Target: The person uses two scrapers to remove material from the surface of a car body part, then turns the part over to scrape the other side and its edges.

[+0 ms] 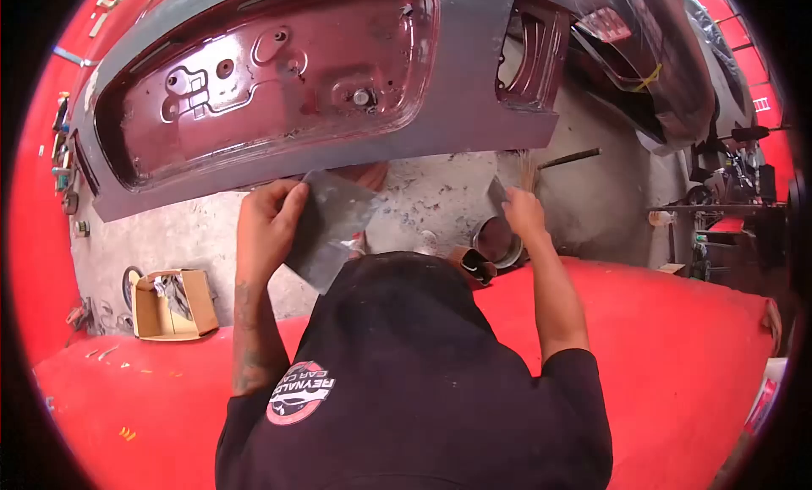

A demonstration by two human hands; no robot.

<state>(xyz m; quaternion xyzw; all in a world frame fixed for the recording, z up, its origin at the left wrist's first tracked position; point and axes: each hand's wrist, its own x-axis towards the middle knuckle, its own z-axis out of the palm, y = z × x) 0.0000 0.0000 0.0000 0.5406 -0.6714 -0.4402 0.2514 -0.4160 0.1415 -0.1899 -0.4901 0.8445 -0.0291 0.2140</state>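
Observation:
My left hand (pixel 269 224) is closed on the edge of a thin, flat grey plate (pixel 334 228), with the thumb along its upper corner. That plate tilts in front of my body, just under the lower edge of a car trunk lid (pixel 482 126). The lid has grey outer faces and a glossy maroon recess. On the other side, my right hand (pixel 524 213) grips a small flat grey spreader (pixel 496 191), its blade pointing up toward the lid. Below this hand a round metal can (pixel 497 240) stands near the floor, partly hidden by my forearm.
A dark bumper (pixel 668 76) hangs at the upper right. An open cardboard box (pixel 175 306) lies at lower left on the concrete floor (pixel 423 194). A dark rod (pixel 570 158) and bristles (pixel 529 170) show beyond my right hand. Behind me spreads a red surface (pixel 660 363).

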